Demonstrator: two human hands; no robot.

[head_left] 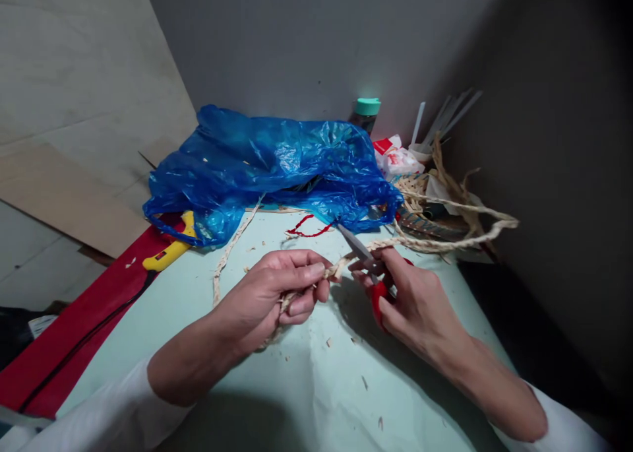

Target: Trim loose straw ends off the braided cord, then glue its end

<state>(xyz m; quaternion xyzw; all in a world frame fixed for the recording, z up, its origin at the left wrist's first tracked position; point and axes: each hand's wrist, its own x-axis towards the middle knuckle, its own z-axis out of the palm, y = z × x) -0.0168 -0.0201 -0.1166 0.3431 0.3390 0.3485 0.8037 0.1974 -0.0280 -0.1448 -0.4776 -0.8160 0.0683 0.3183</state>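
A pale braided fibre cord (448,245) runs from my left hand past my right hand and loops back at the right. My left hand (281,287) is closed, pinching the cord between thumb and fingers; another stretch of it passes through the curled fingers. My right hand (410,300) grips a pair of scissors (359,246) with red handles. Their metal blades point up and left, beside the cord close to my left fingertips. My right fingers partly hide the handles, so how far the blades are apart is hard to see.
A blue plastic bag (267,158) lies across the table's back. To its left is a yellow-handled tool (168,254) with a black cable. Red yarn (309,227), a green-lidded jar (366,109), white sticks (448,115) and woven pieces (425,218) lie around. Fibre scraps dot the pale green surface (341,386).
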